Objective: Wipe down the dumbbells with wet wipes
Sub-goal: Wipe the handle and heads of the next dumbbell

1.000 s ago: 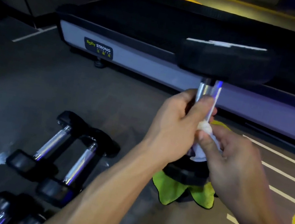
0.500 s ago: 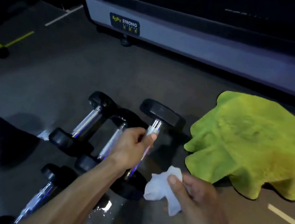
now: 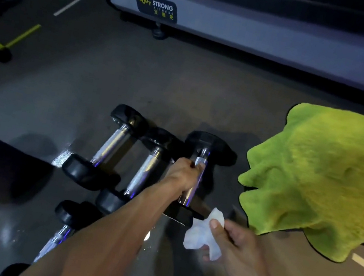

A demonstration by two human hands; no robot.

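The left hand (image 3: 184, 174) was wrapped around the chrome handle of the rightmost dumbbell (image 3: 194, 179), which lay on the gym floor (image 3: 87, 87) touching a second dumbbell (image 3: 143, 170), left of the green towel (image 3: 324, 177). The right hand (image 3: 237, 245) pinched a crumpled wet wipe (image 3: 201, 233) near the dumbbell's near head. Setting it down well likely meant lowering it level, parallel with its neighbours, and only then releasing the handle.
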